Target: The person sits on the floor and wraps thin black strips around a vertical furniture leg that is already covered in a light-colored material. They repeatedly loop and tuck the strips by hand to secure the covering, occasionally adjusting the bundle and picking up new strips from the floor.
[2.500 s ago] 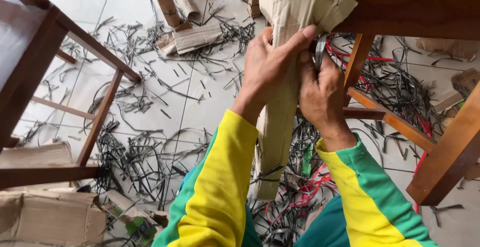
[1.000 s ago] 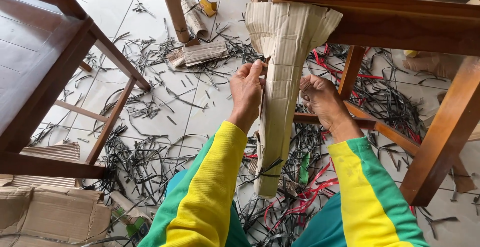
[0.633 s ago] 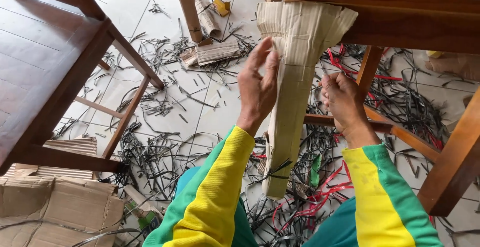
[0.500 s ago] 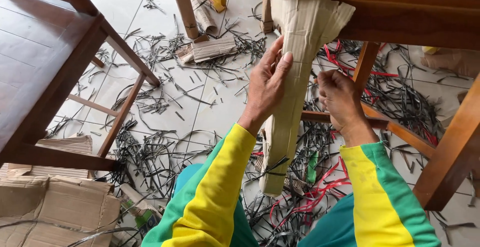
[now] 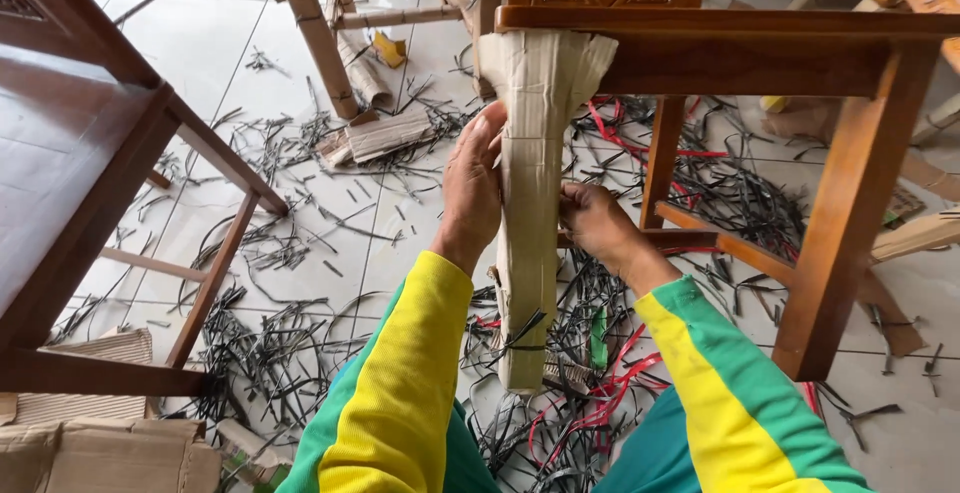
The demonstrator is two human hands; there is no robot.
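A wooden chair (image 5: 700, 38) stands in front of me, its front leg wrapped in tan corrugated cardboard (image 5: 530, 283) tied near the bottom with a black strap. My left hand (image 5: 472, 188) presses flat against the left side of the wrapped leg, fingers pointing up. My right hand (image 5: 598, 225) grips the wrapping from the right at mid height. Both arms wear yellow and green sleeves.
Another brown wooden chair (image 5: 90, 193) stands at the left. Cut black straps (image 5: 290, 343) and red straps (image 5: 610, 408) litter the white tiled floor. Cardboard pieces lie at the bottom left (image 5: 90, 448) and behind (image 5: 375, 138), near another wrapped leg (image 5: 322, 48).
My left hand has come back flat onto the wrapped leg after lifting off. My right hand moved in from the right and took hold of the wrapping.
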